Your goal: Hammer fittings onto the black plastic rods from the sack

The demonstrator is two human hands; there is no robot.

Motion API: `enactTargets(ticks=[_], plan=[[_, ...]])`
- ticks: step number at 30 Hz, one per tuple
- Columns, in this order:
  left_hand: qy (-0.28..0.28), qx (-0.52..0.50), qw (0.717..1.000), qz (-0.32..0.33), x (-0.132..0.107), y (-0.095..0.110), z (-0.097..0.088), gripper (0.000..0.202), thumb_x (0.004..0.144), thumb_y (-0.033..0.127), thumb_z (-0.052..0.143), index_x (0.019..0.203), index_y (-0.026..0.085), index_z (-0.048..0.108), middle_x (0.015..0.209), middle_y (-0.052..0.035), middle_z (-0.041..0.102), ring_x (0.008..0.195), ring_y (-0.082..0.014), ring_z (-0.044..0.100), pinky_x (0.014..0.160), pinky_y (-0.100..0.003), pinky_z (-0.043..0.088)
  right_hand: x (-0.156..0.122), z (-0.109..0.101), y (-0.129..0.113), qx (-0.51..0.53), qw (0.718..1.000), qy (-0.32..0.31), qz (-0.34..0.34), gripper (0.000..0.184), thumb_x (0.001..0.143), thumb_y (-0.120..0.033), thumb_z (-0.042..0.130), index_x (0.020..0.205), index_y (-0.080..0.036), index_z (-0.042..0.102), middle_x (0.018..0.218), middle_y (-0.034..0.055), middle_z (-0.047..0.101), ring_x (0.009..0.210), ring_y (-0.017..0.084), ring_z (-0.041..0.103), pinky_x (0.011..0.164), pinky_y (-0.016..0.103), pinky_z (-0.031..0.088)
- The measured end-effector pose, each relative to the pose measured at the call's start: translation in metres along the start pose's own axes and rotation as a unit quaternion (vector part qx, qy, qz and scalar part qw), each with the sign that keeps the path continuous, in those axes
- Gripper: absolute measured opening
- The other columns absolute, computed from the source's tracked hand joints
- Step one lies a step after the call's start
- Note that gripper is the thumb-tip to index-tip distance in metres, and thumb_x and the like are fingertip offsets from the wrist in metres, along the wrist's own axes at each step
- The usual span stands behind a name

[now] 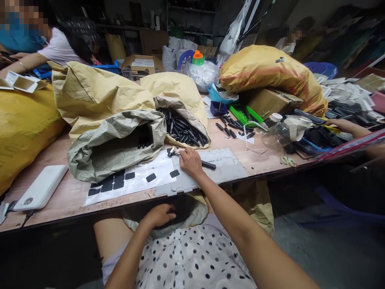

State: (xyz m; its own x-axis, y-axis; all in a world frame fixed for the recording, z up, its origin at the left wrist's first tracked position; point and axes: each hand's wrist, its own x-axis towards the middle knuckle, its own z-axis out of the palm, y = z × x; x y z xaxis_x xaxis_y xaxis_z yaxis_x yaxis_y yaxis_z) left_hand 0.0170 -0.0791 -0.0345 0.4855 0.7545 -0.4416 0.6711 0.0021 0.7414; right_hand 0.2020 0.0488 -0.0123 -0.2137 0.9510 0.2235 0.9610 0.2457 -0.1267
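Note:
My right hand is closed round the shaft of a small hammer with a metal head and a black handle. The hammer lies low over a grey plate on the table. Below the table edge, my left hand hangs over an open sack at my lap, fingers loosely apart and nothing visible in them. Left of the plate, a white sheet carries several black rounded stickers. Black pen-like parts fill an open paper sack behind my right hand.
A second open sack slumps left of centre, near a white power bank. Loose black parts, a green tray and a clear bottle stand right. Other people sit at the upper left and right; one's hand reaches in.

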Motion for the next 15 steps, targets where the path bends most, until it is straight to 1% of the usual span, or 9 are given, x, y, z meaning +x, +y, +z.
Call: enactTargets(ticks=[3,4,5,7,9,10,12,13,15], plan=[[-0.137,-0.094,0.984,0.064,-0.012,0.021,-0.044,0.029,0.077,0.046,0.068,0.096,0.025,0.077,0.082,-0.003,0.077,0.077,-0.0234,0.071,0.072,-0.032,0.056,-0.001,0.002,0.0,-0.001,1.0,0.008,-0.004,0.025,0.1,-0.022,0.05,0.113,-0.019,0.071,0.11,0.0129,0.063,0.104,0.027,0.05,0.086,0.035,0.038],[-0.126,-0.13,0.98,0.08,-0.012,0.027,-0.063,0.034,0.08,0.05,0.067,0.098,0.024,0.077,0.083,-0.0034,0.077,0.076,-0.0221,0.07,0.071,-0.032,0.056,-0.001,0.002,0.0,-0.001,1.0,0.009,-0.005,0.025,0.1,-0.022,0.05,0.113,-0.019,0.071,0.11,0.0129,0.063,0.104,0.027,0.05,0.085,0.035,0.038],[-0.063,-0.15,0.983,0.089,-0.008,0.03,-0.082,0.035,0.08,0.053,0.067,0.095,0.022,0.076,0.082,-0.0037,0.076,0.076,-0.0214,0.07,0.071,-0.031,0.056,-0.001,0.002,0.001,-0.001,1.0,0.01,-0.006,0.025,0.1,-0.022,0.05,0.113,-0.019,0.071,0.109,0.0129,0.063,0.104,0.027,0.05,0.085,0.035,0.038],[0.163,-0.148,0.973,0.07,0.01,0.033,-0.121,0.036,0.079,0.054,0.068,0.089,0.02,0.075,0.079,-0.0036,0.074,0.072,-0.0204,0.067,0.069,-0.031,0.055,-0.001,0.003,0.001,0.0,1.0,0.013,-0.007,0.024,0.099,-0.023,0.051,0.112,-0.019,0.071,0.109,0.0127,0.063,0.103,0.027,0.05,0.085,0.035,0.039],[0.398,-0.111,0.911,0.004,0.037,0.031,-0.153,0.031,0.083,0.046,0.062,0.092,0.019,0.075,0.085,-0.0047,0.075,0.078,-0.0217,0.068,0.075,-0.033,0.056,-0.001,0.003,0.001,0.004,1.0,0.016,-0.009,0.023,0.099,-0.023,0.051,0.11,-0.019,0.072,0.108,0.0125,0.063,0.103,0.027,0.05,0.085,0.035,0.039],[0.482,-0.085,0.871,-0.048,0.052,0.029,-0.167,0.028,0.084,0.039,0.059,0.093,0.018,0.075,0.087,-0.006,0.075,0.083,-0.0236,0.07,0.08,-0.034,0.056,0.0,0.004,0.001,0.006,1.0,0.019,-0.011,0.023,0.099,-0.023,0.052,0.109,-0.019,0.072,0.107,0.0124,0.063,0.103,0.027,0.051,0.085,0.034,0.039],[0.552,-0.029,0.821,-0.142,0.079,0.024,-0.185,0.026,0.084,0.03,0.057,0.093,0.015,0.076,0.09,-0.0114,0.076,0.094,-0.0293,0.072,0.09,-0.039,0.056,0.0,0.005,0.001,0.011,1.0,0.026,-0.014,0.022,0.098,-0.022,0.052,0.109,-0.019,0.072,0.107,0.012,0.063,0.102,0.026,0.051,0.085,0.034,0.039],[0.552,-0.006,0.814,-0.179,0.09,0.021,-0.19,0.024,0.082,0.027,0.058,0.093,0.014,0.076,0.092,-0.0146,0.076,0.099,-0.0325,0.071,0.093,-0.041,0.055,0.0,0.005,0.002,0.014,0.999,0.03,-0.016,0.022,0.098,-0.022,0.053,0.108,-0.02,0.072,0.106,0.0118,0.063,0.101,0.026,0.051,0.084,0.034,0.039],[0.523,0.028,0.822,-0.223,0.104,0.015,-0.194,0.022,0.079,0.024,0.062,0.093,0.013,0.076,0.095,-0.0197,0.076,0.105,-0.0378,0.07,0.094,-0.046,0.055,0.001,0.007,0.002,0.017,0.999,0.037,-0.018,0.021,0.098,-0.023,0.053,0.108,-0.02,0.072,0.105,0.0113,0.063,0.1,0.026,0.052,0.084,0.034,0.039]])
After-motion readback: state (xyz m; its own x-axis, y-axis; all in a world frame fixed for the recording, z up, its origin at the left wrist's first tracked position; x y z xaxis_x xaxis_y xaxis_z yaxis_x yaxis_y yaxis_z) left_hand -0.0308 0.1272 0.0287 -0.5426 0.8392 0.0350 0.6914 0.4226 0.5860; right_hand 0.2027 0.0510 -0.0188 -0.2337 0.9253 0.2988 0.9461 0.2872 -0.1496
